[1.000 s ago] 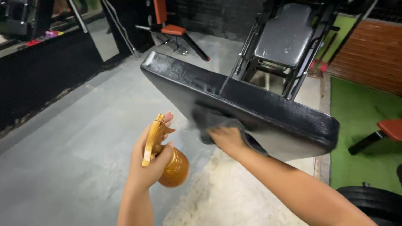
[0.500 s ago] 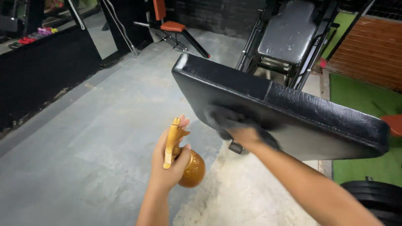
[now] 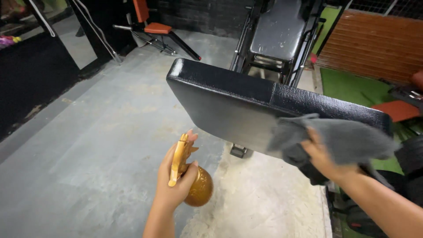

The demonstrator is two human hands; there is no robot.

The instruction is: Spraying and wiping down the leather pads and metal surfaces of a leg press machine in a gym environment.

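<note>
Our right hand (image 3: 324, 158) pinches a grey cloth (image 3: 339, 139) against the side of the black pad (image 3: 229, 103), near its right end. Our left hand (image 3: 174, 185) is wrapped tight round a gold spray bottle (image 3: 196, 187), held low over the concrete floor (image 3: 101, 145), apart from the pad.

A gold spray bottle (image 3: 194, 183), round-bellied with its trigger head uppermost, sits low in the frame's centre. A grey cloth (image 3: 335, 139), crumpled and draped, lies at right against the side of the black padded bench (image 3: 220, 99), which slants across the middle.
</note>
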